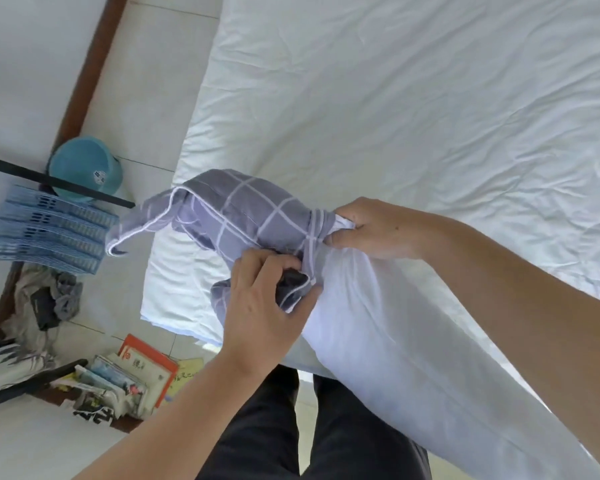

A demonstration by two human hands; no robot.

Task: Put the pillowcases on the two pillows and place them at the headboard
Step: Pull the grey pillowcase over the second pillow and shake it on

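- L hand (260, 299) pinches edge of grey checked pillowcase (243, 213), fingers curled on cloth.
- R hand (374, 230) grips white pillow (413, 358) corner w/ bunched case opening.
- Case only on pillow tip, held over white bed sheet (413, 109) edge.
- Teal bucket (85, 168), blue trays (49, 230) on floor, left.

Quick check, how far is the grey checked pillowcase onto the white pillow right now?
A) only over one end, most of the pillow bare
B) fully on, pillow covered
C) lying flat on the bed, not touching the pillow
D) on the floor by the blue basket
A: the grey checked pillowcase is bunched over just the end of the white pillow, held there by the left hand and right hand.
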